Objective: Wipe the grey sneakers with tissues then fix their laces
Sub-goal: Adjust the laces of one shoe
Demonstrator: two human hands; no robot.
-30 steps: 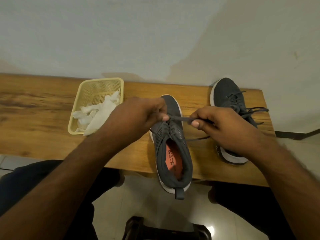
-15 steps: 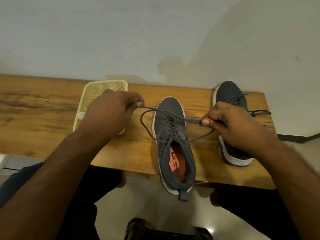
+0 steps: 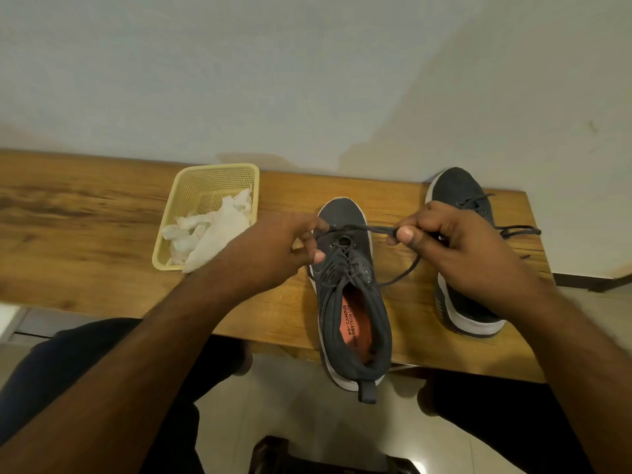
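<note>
Head view: two sneakers (grey), one basket.

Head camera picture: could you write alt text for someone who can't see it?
Two bare hands, left hand and right hand, pinch a dark lace stretched above a grey sneaker on a wooden bench. A second grey sneaker stands to the right behind the right hand, and a yellow basket holding white tissues sits to the left.
</note>
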